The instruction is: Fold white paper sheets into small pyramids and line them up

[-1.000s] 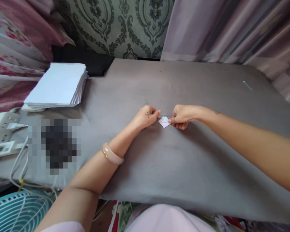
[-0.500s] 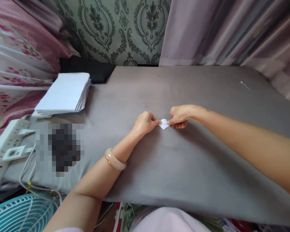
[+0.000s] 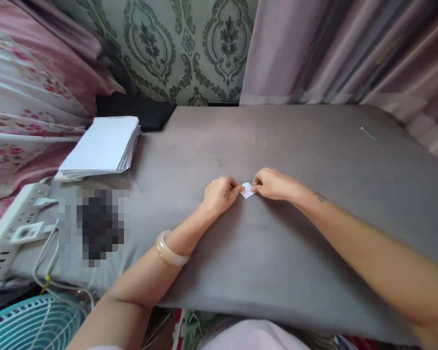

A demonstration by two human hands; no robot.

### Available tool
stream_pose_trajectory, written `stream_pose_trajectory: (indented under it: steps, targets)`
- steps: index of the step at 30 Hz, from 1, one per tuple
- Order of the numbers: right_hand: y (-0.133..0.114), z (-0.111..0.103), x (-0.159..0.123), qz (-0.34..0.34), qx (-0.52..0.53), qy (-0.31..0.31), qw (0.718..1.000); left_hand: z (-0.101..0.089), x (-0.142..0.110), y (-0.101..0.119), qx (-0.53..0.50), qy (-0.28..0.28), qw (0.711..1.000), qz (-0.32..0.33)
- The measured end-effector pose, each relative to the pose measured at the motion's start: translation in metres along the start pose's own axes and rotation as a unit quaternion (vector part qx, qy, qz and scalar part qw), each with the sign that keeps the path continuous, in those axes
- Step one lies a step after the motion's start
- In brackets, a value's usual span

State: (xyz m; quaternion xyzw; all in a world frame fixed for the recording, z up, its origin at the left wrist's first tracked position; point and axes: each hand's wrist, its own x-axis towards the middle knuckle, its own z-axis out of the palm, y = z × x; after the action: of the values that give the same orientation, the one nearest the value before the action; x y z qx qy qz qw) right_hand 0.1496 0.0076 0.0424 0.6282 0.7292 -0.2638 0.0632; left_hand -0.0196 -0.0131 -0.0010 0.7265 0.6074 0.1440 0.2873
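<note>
A small folded piece of white paper (image 3: 247, 191) lies near the middle of the grey cloth surface (image 3: 299, 262). My left hand (image 3: 223, 194) pinches its left corner between thumb and fingers, with a pale bangle on that wrist. On the opposite side, my right hand (image 3: 271, 183) is closed, its thumb and forefinger gripping the right edge of the paper. The fingertips cover both side corners, while the lower point and the middle folds show.
A stack of white paper sheets (image 3: 104, 146) sits at the back left, before a black folded item (image 3: 149, 114). A power strip (image 3: 7, 233) with cables lines the left edge, above a turquoise fan (image 3: 32, 323). A thin white stick (image 3: 368, 133) lies far right.
My right hand has turned, with its wrist lower and its fingers now curled over the paper's right edge. My left hand keeps its pinch. The view has shifted slightly.
</note>
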Motion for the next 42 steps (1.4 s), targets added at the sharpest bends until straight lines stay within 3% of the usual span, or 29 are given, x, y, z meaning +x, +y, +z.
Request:
stream_pose_trajectory:
  steps: [7,12,16,20,22,26,29,34,38,40,42]
  targets:
    - [0.024,0.034,-0.011,-0.097,0.138,0.095,0.981,-0.002,0.001,0.000,-0.039,-0.016,0.999,0.009]
    - [0.027,0.048,-0.016,-0.105,0.157,0.175,0.966,-0.001,0.003,-0.006,-0.117,-0.021,0.993,0.024]
    - [0.032,0.055,-0.012,-0.097,0.224,0.191,0.951,0.005,0.005,-0.008,-0.266,-0.035,0.962,0.045]
    - [0.032,0.058,-0.011,-0.127,0.326,0.210,0.913,0.008,0.008,-0.007,-0.403,-0.018,0.912,0.070]
    - [0.029,0.056,-0.014,-0.147,0.334,0.213,0.907,0.008,0.008,-0.006,-0.426,0.004,0.901,0.085]
    - [0.023,0.051,-0.021,-0.150,0.392,0.182,0.889,0.003,0.006,-0.003,-0.408,0.016,0.906,0.113]
    - [0.021,0.050,-0.022,-0.154,0.467,0.165,0.855,-0.001,0.003,0.002,-0.428,0.010,0.897,0.107]
    - [0.018,0.055,-0.018,-0.127,0.570,0.190,0.789,-0.001,-0.001,0.010,-0.515,-0.031,0.854,0.063]
    - [0.011,0.059,-0.020,-0.112,0.632,0.158,0.750,0.001,-0.001,0.012,-0.533,-0.009,0.843,0.063]
    - [0.008,0.059,-0.022,-0.106,0.626,0.135,0.760,0.000,-0.001,0.011,-0.534,0.000,0.843,0.062]
    - [0.007,0.058,-0.024,-0.102,0.582,0.139,0.795,-0.002,0.000,0.009,-0.514,-0.011,0.856,0.055]
